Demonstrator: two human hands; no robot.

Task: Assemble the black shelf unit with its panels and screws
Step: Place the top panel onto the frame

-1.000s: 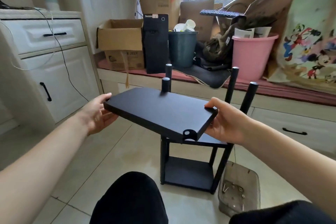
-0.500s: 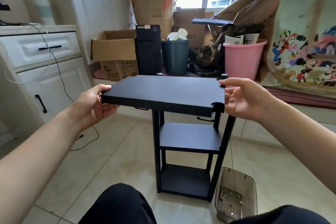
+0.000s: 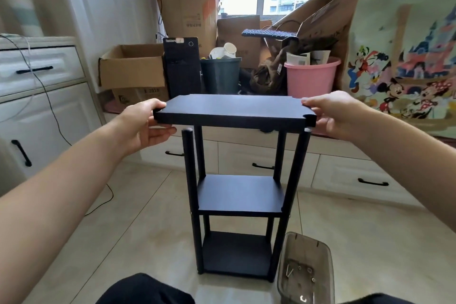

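My left hand (image 3: 144, 123) and right hand (image 3: 332, 113) grip the top panel's (image 3: 234, 112) short ends, long axis running between them, level just above the posts (image 3: 189, 168); its corner notches need lining up.

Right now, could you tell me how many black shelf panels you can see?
3. The top panel is held level by the left hand and right hand above the posts; the middle panel and the bottom panel sit in the frame. None seems hidden.
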